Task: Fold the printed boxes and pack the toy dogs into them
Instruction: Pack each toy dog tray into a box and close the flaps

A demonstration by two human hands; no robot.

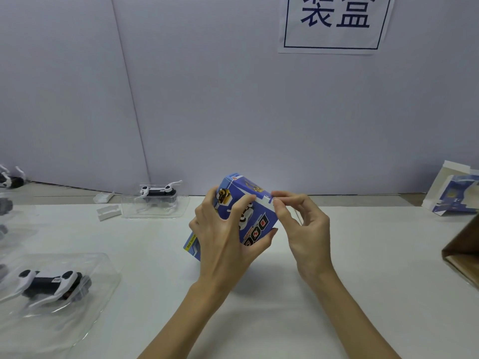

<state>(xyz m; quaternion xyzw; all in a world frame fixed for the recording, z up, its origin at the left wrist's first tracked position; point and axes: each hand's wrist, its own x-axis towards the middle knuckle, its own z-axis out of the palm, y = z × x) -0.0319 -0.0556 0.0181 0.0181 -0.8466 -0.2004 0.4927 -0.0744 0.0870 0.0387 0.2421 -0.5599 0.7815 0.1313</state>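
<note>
Two hands work one box (255, 218) above the desk (337, 294): the left hand (223, 237) wraps it, the right hand (302, 224) pinches its upper corner flap. Squeezing too hard could crease the card or let the flap spring open. Dogs (49, 282) in clear trays (85, 301) wait left; another dog (158, 191) and a flat box (451, 193) lie behind, nothing blocking.

Soft, even overhead light, faint shadow under the hands, wide-angle bending at edges — slight overall blur
</note>
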